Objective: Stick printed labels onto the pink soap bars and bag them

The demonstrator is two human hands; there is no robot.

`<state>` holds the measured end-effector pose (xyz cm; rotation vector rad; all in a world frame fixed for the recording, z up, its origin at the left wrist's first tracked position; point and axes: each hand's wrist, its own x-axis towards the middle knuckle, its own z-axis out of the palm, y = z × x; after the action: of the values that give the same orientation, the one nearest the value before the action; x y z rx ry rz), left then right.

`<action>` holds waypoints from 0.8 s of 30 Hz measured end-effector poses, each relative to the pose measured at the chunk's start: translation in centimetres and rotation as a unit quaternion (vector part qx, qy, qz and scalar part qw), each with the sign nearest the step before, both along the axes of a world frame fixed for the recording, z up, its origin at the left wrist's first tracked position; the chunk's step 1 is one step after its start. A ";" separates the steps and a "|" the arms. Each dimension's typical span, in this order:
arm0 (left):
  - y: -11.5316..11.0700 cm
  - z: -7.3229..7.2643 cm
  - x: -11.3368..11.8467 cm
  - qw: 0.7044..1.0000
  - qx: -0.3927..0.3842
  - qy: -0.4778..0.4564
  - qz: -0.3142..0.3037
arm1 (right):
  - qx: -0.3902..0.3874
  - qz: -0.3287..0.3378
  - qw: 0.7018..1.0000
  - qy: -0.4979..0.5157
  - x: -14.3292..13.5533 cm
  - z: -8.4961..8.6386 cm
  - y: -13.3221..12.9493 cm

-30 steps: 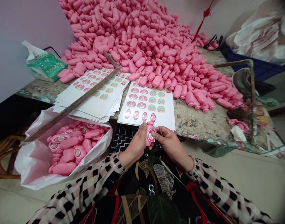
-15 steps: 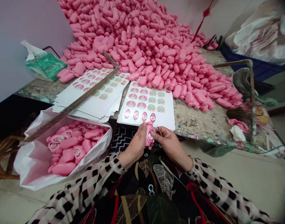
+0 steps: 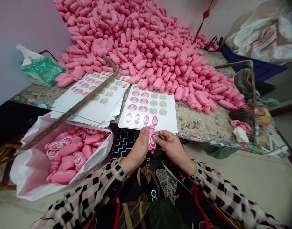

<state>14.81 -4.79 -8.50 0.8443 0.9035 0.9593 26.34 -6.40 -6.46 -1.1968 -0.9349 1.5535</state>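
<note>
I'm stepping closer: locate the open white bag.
In the head view, the white bag is lower left, below the stacked label sheets and left of the left hand.

In our left hand (image 3: pixel 139 149) we hold a pink bottle (image 3: pixel 150 147), neck pointing away, an oval pink-and-white label (image 3: pixel 152 139) on its front.
</note>
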 end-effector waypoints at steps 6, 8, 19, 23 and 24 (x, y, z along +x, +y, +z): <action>-0.1 0.1 -0.1 0.998 0.029 0.058 -0.009 | 0.008 0.007 1.000 0.007 0.0 0.0 0.0; -0.2 0.2 -0.2 0.996 0.034 0.077 -0.011 | 0.008 0.010 1.000 0.011 0.0 0.0 0.0; -0.3 1.8 -0.8 0.973 0.083 0.213 -0.027 | -0.016 -0.005 1.000 0.010 0.4 -0.7 0.1; -0.5 1.6 -0.8 0.969 0.086 0.230 -0.036 | -0.036 -0.017 0.999 0.006 0.7 -1.3 0.2; -0.5 1.6 -0.8 0.968 0.087 0.233 -0.037 | -0.038 -0.018 0.999 0.003 0.7 -1.4 0.2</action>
<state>13.99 -5.31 -6.90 1.2780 1.1887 0.7938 27.05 -6.24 -7.91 -1.2546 -0.8514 1.5759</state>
